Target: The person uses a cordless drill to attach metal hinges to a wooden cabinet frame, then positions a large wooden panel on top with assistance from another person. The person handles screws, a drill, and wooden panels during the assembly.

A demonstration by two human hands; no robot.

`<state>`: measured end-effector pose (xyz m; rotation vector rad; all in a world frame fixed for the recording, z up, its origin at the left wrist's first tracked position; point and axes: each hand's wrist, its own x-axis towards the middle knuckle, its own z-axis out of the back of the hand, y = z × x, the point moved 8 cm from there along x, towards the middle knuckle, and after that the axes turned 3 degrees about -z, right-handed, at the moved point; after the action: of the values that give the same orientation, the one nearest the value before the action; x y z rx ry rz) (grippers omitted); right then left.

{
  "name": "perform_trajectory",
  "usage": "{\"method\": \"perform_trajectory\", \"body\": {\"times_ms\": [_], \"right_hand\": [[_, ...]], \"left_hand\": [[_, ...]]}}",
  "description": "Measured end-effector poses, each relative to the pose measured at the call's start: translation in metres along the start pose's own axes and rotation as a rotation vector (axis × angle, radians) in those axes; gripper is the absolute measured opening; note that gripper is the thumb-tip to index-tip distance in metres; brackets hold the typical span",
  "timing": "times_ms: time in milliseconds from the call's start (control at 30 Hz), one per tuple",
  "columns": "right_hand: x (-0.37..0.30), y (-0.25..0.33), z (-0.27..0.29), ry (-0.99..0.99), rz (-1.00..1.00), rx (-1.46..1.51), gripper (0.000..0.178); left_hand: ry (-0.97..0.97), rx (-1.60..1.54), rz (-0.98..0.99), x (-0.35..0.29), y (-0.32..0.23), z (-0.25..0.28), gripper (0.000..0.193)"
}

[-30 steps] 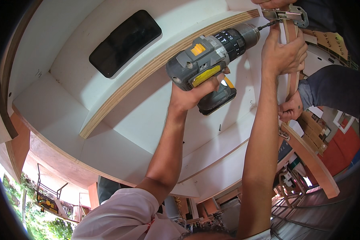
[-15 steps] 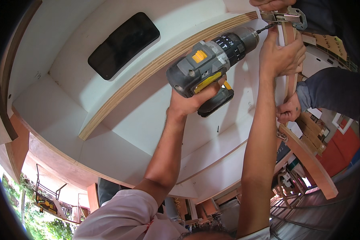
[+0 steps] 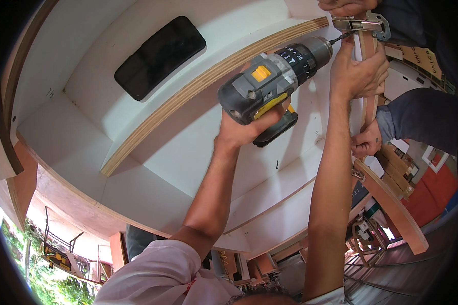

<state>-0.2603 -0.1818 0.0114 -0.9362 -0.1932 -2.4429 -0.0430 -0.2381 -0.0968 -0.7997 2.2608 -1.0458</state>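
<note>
My left hand point(image 3: 239, 127) grips the handle of a grey and black cordless drill point(image 3: 264, 86) with yellow parts. Its long driver bit point(image 3: 341, 37) points up and right, its tip by a metal cabinet hinge point(image 3: 364, 25). The hinge sits on the upper part of a narrow wooden panel point(image 3: 370, 76). My right hand point(image 3: 359, 71) is closed round that panel just below the hinge, with the thumb side near the bit tip. Whether a screw is on the bit, I cannot tell. Another person's hands hold the panel above point(image 3: 347, 6) and below point(image 3: 369, 140) mine.
A white cabinet with a plywood-edged divider point(image 3: 213, 71) lies before me. A black phone point(image 3: 160, 58) rests inside it. One loose screw point(image 3: 277, 164) is on the white inner surface. A second hinge point(image 3: 358, 174) sits lower right, by an orange-brown edged board point(image 3: 392, 208).
The drill and my left hand have shifted slightly to the right, bringing the bit further toward the hinge. My right hand and the other person's hands stay in place.
</note>
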Motion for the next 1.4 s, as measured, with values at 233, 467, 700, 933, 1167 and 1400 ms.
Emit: {"method": "perform_trajectory", "body": {"times_ms": [233, 467, 700, 933, 1167, 1400], "right_hand": [[0.000, 0.000, 0.000, -0.001, -0.011, -0.019, 0.067], [0.001, 0.001, 0.000, -0.028, 0.004, -0.032, 0.067], [0.000, -0.002, -0.001, 0.007, -0.040, -0.031, 0.066], [0.001, 0.005, 0.003, -0.035, 0.017, -0.024, 0.065], [0.000, -0.001, 0.000, 0.005, -0.046, -0.009, 0.066], [0.000, -0.001, 0.000, -0.008, -0.044, 0.021, 0.067]], "left_hand": [[-0.014, -0.065, 0.031, 0.000, -0.002, -0.006, 0.019], [-0.003, -0.018, 0.007, 0.002, -0.003, -0.007, 0.018], [-0.024, -0.062, 0.015, 0.002, 0.001, -0.011, 0.017], [-0.014, -0.114, 0.166, -0.001, 0.007, -0.014, 0.025], [-0.046, -0.007, 0.058, 0.004, -0.006, -0.016, 0.022], [-0.071, -0.189, 0.159, 0.004, -0.005, -0.026, 0.009]]}}
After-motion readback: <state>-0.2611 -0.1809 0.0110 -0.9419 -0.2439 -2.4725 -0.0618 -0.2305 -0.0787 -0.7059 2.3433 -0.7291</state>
